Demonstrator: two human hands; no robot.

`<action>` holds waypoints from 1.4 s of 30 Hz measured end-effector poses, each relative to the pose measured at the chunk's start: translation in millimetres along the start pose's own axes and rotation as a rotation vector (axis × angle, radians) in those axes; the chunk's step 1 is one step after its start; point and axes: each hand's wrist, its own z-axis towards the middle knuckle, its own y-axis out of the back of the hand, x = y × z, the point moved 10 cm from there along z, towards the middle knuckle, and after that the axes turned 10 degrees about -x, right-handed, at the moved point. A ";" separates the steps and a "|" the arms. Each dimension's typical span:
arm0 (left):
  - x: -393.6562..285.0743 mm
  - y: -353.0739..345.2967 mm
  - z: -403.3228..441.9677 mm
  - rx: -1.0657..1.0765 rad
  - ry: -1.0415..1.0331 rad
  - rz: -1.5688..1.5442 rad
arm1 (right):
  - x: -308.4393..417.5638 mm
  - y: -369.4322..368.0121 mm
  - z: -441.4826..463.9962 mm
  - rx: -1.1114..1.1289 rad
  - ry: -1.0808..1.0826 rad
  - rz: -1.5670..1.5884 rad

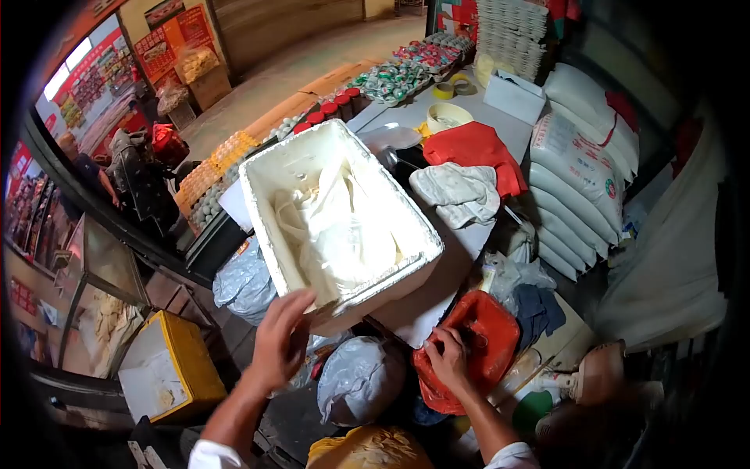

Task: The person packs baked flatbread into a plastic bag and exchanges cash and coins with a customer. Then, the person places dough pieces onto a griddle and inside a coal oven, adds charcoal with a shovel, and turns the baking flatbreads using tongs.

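A white foam box (426, 248) rests tilted on the counter with a white cloth bag (337, 227) lying inside it. My left hand (283, 338) is by the box's near left corner, fingers slightly curved and apart, holding nothing. Whether its fingertips touch the box I cannot tell. Lower right, my right hand (448, 358) has its fingers curled at the left edge of an open red plastic bag (492, 332), beside the counter's corner. Below, between my arms, sit a pale tied plastic bag (361, 381) and a yellow bundle (367, 449).
A white cloth (457, 191) and a red cloth (480, 152) lie right of the box. Stacked white sacks (574, 180) stand farther right. Eggs (226, 160) and wrapped goods (394, 80) line the counter's far side. A yellow box (168, 367) stands lower left.
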 end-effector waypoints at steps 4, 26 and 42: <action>71.1 -81.0 63.8 0.414 0.259 0.047 | 0.0 -9.9 -29.8 0.124 -0.069 0.110; 79.2 -26.9 116.7 -0.209 0.508 -0.567 | 8.0 -26.9 -127.7 0.446 -0.264 0.315; 32.6 75.9 -191.5 -0.325 1.032 -1.289 | 197.3 -141.8 -111.4 1.047 -0.707 1.216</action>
